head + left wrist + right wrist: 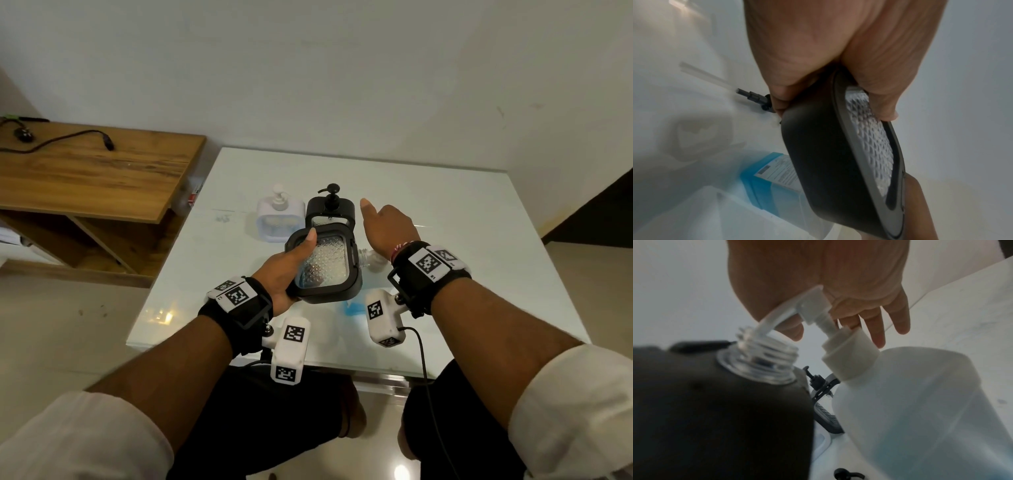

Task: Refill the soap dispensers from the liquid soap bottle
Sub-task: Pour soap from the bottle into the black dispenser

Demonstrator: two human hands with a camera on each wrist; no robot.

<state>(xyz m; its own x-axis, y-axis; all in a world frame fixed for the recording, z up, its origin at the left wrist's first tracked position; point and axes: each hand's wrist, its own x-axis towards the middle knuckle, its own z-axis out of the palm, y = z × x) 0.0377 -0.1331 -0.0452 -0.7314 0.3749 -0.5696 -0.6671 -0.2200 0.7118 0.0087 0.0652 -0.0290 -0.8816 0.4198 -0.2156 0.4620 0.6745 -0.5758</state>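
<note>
My left hand (294,263) grips a black-framed soap dispenser (329,270) with a textured clear panel and holds it tilted above the table. Its clear threaded neck (764,356) is open and points right. My right hand (380,222) rests on the white pump head (809,305) of the liquid soap bottle (910,402), fingers straight. The pump's spout reaches into the open neck. The bottle holds blue soap (772,178) and is mostly hidden in the head view. A loose black pump with its tube (754,97) lies on the table.
A second black dispenser (330,209) and a white dispenser (279,216) stand upright behind my hands on the white glass table (445,222). A wooden shelf unit (85,171) with a black cable (61,138) stands to the left. The wall is close behind the table.
</note>
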